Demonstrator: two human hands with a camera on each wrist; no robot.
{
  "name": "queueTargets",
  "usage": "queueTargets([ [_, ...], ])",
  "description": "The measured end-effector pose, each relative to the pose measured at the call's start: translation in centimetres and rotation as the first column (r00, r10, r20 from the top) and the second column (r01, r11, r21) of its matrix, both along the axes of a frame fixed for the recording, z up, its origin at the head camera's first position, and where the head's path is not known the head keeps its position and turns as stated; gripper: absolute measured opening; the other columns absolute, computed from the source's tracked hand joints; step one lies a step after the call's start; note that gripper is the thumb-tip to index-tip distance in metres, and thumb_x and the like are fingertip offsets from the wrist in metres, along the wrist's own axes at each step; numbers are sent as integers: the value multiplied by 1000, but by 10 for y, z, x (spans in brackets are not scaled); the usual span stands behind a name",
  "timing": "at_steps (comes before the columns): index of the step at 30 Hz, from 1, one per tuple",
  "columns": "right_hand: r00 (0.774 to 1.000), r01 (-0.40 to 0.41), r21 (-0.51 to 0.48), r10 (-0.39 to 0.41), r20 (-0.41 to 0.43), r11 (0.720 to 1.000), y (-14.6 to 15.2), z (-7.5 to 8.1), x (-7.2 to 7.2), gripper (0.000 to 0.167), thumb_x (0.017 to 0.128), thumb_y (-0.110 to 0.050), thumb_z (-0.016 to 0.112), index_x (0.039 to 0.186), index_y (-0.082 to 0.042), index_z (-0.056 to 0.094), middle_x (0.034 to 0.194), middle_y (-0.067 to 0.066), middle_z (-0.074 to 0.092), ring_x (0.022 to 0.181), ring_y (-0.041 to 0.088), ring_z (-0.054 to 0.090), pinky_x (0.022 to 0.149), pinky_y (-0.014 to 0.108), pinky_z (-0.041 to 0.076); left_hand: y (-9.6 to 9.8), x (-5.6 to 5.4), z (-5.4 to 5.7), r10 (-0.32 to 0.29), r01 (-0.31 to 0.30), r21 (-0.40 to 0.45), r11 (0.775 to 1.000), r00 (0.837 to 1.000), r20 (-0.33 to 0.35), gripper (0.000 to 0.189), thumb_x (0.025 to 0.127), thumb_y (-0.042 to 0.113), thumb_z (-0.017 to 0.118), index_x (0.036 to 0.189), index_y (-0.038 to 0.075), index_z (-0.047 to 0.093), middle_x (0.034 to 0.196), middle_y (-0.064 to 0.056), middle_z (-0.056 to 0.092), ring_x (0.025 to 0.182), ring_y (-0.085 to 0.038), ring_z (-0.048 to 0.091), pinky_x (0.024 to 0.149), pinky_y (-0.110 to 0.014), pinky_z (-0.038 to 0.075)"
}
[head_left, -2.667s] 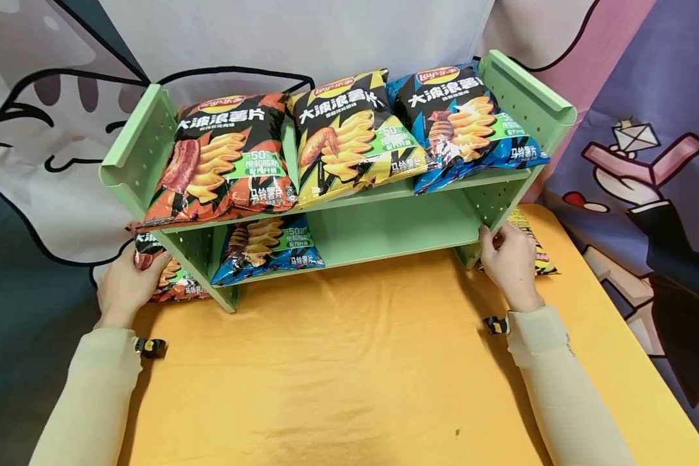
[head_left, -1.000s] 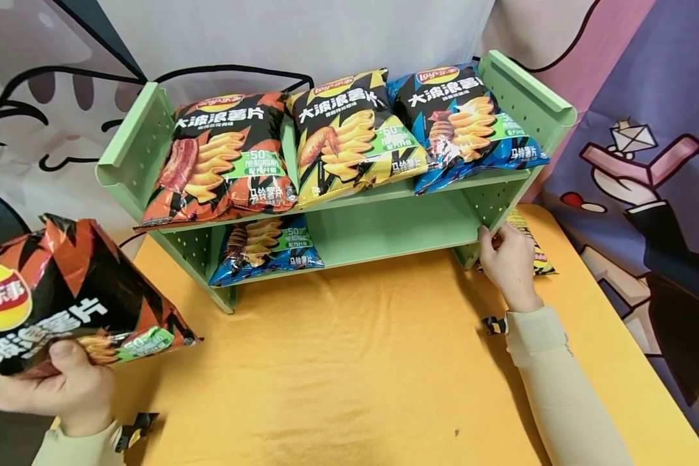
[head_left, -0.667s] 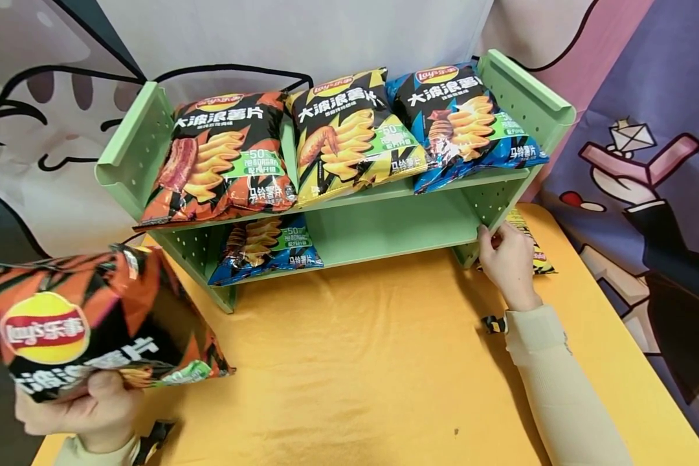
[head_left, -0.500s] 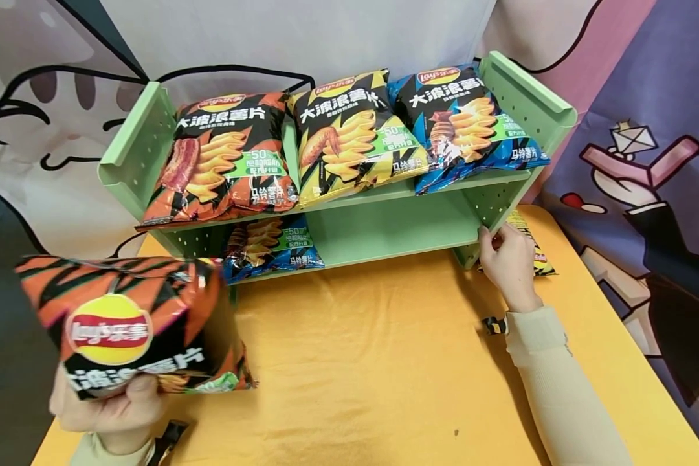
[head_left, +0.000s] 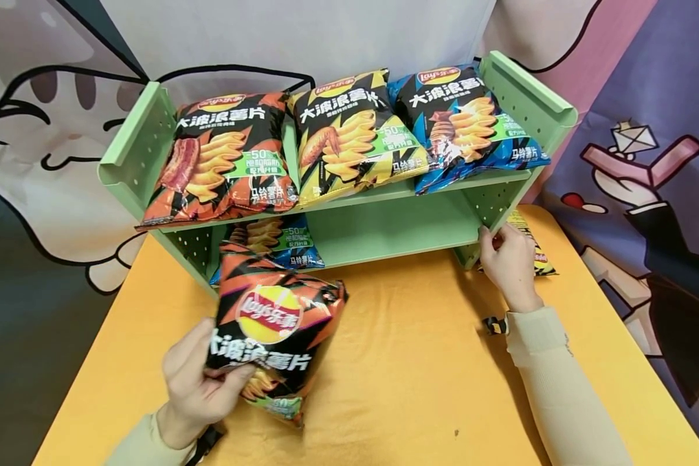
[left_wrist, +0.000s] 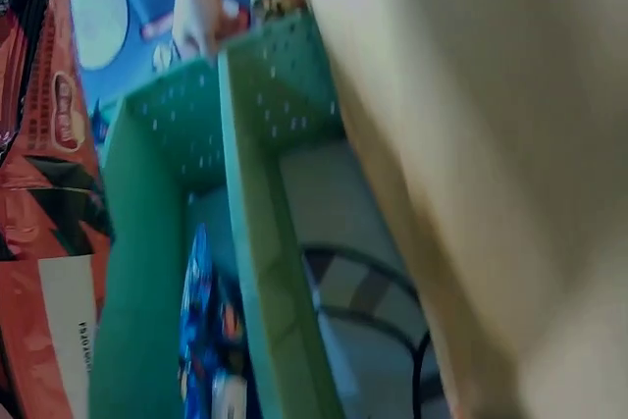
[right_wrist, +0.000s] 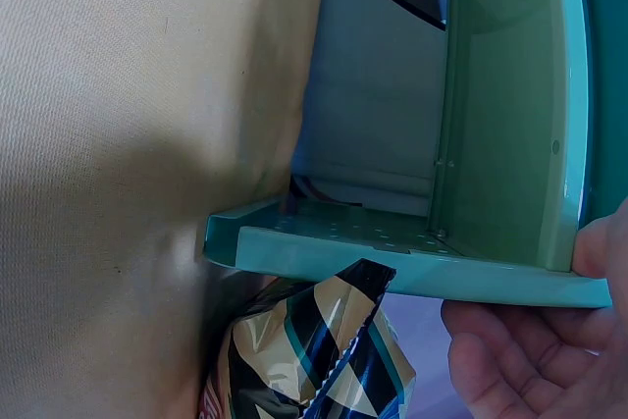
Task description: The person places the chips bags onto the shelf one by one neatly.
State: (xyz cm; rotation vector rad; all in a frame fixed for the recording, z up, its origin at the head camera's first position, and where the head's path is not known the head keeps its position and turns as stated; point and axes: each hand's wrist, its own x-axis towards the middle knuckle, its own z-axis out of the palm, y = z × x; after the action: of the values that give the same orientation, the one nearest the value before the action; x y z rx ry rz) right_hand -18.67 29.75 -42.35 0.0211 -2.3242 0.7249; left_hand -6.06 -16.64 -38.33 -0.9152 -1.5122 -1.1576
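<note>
My left hand pinches an orange-and-black chip bag, thumb across its front, fingers partly hidden behind. The bag tilts above the table, before the left end of a green two-tier shelf. In the left wrist view the chip bag fills the left edge. At the shelf's right end, my right hand grips the side panel's front edge. The right wrist view has that hand with thumb inside the panel and fingers outside. A blue chip bag on the lower tier is partly covered by the held one.
Orange, yellow and blue chip bags lean along the top tier. Outside the right panel, a yellow chip bag lies on the yellow-covered table. Printed cloth hangs behind.
My left hand has picked up the orange chip bag from beside the shelf's left end, brought it out left, then carried it right to the shelf's front. The right hand has stayed put.
</note>
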Motion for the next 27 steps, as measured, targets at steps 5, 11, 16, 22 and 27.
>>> queueTargets([
  [5, 1000, 0, -3, 0, 4, 1000, 0, 0, 1, 25, 100, -17, 61, 86, 1, 72, 72, 18, 70, 61, 34, 63, 58, 24, 37, 13, 0, -12, -93, 119, -157, 980, 982, 161, 44, 94, 32, 76, 93, -12, 69, 84, -16, 63, 67, -9, 49, 55, -16, 38],
  [11, 1000, -3, -9, 3, 6, 1000, 0, 0, 3, 24, 99, -16, 61, 86, 0, 72, 71, 17, 68, 60, 33, 61, 57, 20, 34, 39, 1, -25, -87, 197, -269, 943, 924, 372, 30, 94, 30, 75, 107, 3, 72, 95, -5, 68, 78, -9, 61, 67, -19, 53],
  [16, 1000, -7, -8, 7, -2, 1000, 1, 1, 4, 24, 99, -16, 61, 85, 1, 71, 69, 17, 67, 59, 33, 61, 57, 19, 34, 65, 0, -37, 78, 205, -423, 883, 823, 562, 22, 96, 34, 72, 111, 18, 70, 95, 9, 65, 79, -2, 59, 68, -17, 51],
  [22, 1000, -12, 0, 12, -1, 1000, 0, 1, 2, 24, 99, -16, 61, 85, 0, 71, 69, 17, 67, 59, 32, 60, 57, 21, 35, 93, -8, -45, 261, 211, -556, 804, 715, 649, 36, 100, 49, 62, 118, 18, 70, 101, 10, 68, 88, -4, 64, 76, -29, 56],
  [27, 1000, -10, -4, 10, 5, 1000, -1, 1, 1, 25, 100, -17, 60, 87, 1, 72, 70, 17, 68, 59, 32, 61, 57, 20, 34, 110, -24, -48, 355, 171, -592, 787, 659, 663, 41, 101, 54, 58, 99, 14, 67, 84, 0, 62, 73, -12, 56, 63, -30, 46],
])
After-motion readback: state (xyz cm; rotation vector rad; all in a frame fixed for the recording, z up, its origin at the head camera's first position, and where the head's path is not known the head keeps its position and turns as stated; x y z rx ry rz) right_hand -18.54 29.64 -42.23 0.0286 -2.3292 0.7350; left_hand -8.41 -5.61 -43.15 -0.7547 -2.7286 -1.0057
